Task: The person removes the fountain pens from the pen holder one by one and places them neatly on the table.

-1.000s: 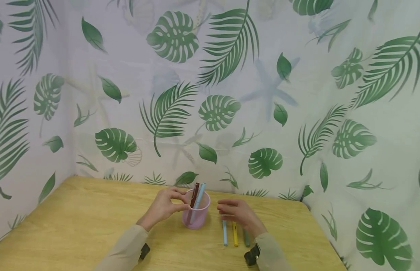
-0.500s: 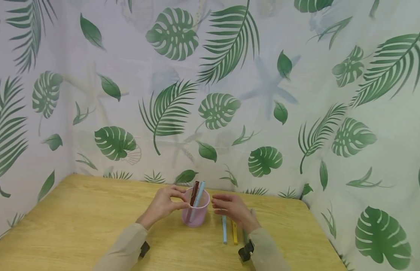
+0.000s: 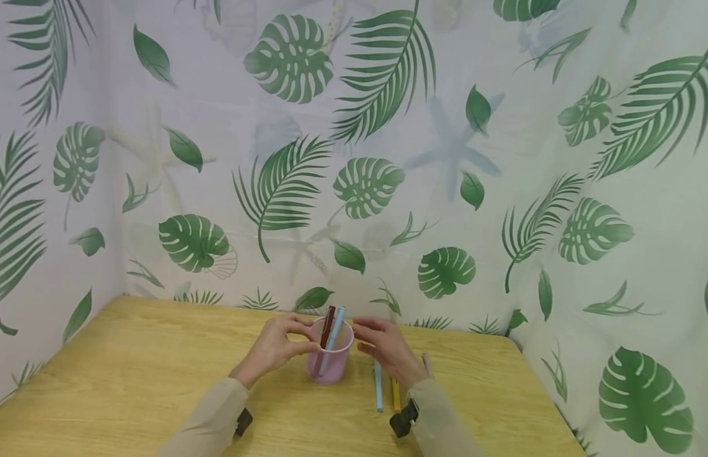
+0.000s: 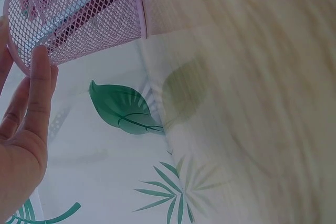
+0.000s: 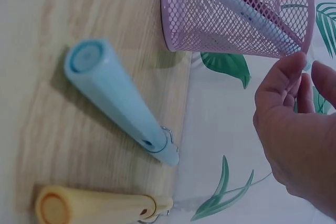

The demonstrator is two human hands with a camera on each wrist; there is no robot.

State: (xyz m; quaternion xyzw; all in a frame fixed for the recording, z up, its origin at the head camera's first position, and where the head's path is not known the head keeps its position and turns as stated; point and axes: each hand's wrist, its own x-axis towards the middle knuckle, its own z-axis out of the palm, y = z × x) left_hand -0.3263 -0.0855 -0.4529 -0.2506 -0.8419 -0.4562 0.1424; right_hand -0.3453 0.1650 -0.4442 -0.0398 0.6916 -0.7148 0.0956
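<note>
A pink mesh pen holder (image 3: 327, 374) stands upright on the wooden table, with a dark red pen (image 3: 328, 327) and a light blue pen (image 3: 336, 329) leaning inside. My left hand (image 3: 276, 346) holds its left side near the rim, thumb in front and fingers behind. On the opposite side my right hand (image 3: 391, 348) has its loosely bent fingers at the rim; in the right wrist view a fingertip (image 5: 296, 62) appears to touch it. Below that hand lie another light blue pen (image 5: 123, 103) and a yellow pen (image 5: 100, 205), partly covered by the hand in the head view.
A greyish pen end (image 3: 427, 364) shows beyond the right forearm, which hides the rest of it. The wooden table (image 3: 160, 368) extends left of the pen holder. A leaf-patterned white sheet (image 3: 354, 247) stands close behind the table's back edge.
My right hand has moved left from over the loose pens to the pen holder's right rim, uncovering the greyish pen's far end. The left hand and the holder look unmoved.
</note>
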